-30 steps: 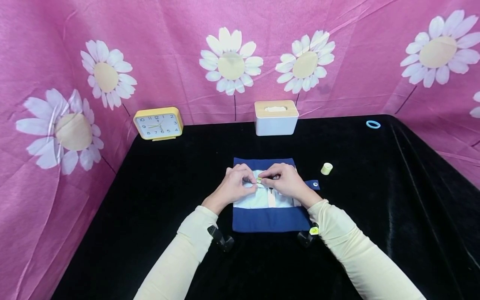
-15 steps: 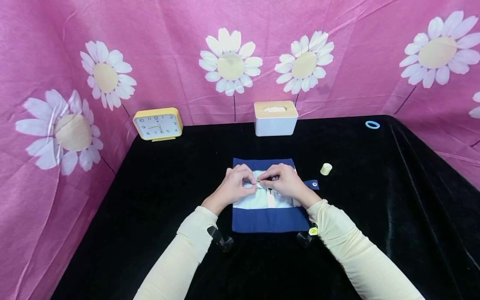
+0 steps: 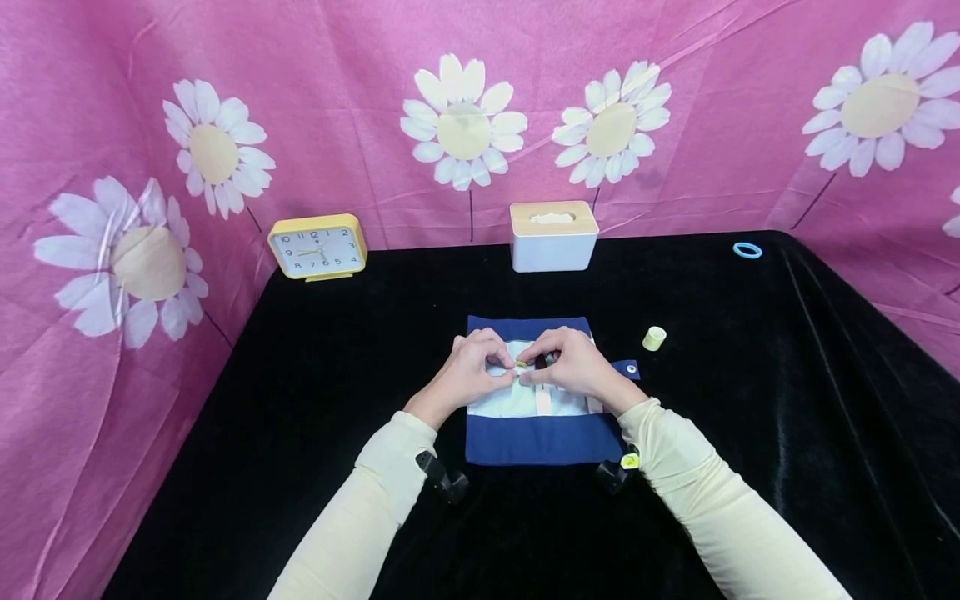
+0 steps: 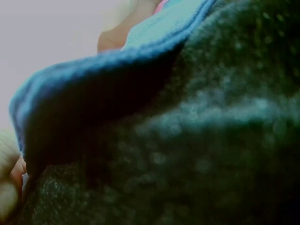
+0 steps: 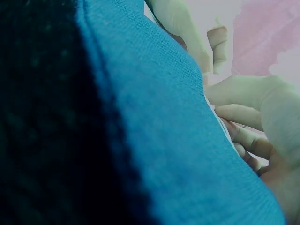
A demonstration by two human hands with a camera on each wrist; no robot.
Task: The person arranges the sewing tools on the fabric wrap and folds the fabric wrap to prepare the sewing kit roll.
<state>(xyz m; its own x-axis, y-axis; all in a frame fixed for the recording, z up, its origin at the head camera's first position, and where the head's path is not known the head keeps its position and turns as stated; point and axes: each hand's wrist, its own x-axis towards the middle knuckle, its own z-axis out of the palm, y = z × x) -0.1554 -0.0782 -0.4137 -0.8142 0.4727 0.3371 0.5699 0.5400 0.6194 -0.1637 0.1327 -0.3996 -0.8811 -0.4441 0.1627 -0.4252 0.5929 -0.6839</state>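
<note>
A navy fabric pouch [image 3: 540, 440] lies unfolded on the black cloth, its pale inner side [image 3: 495, 404] showing with a light strap across it. At its upper middle, a tiny yellow-green thing [image 3: 521, 364] sits between the fingertips of both hands; its kind is too small to tell. From the left, my left hand [image 3: 472, 371] pinches at it with thumb and forefinger. My right hand [image 3: 570, 362] does so from the right, over the pouch's dark contents, which it partly hides. The right wrist view shows the fingers behind the raised pouch edge [image 5: 154, 122].
A pale yellow small cylinder [image 3: 654, 338] stands right of the pouch, near its snap tab [image 3: 627, 369]. Farther back are a yellow clock [image 3: 318, 247], a wooden-lidded tissue box [image 3: 553, 242] and a light blue ring [image 3: 747, 250]. A pink flowered curtain [image 3: 337, 125] hangs behind the table.
Both hands stay in place over the pouch. The right thumb has shifted slightly down, away from the forefinger, and more of the yellow-green thing shows.
</note>
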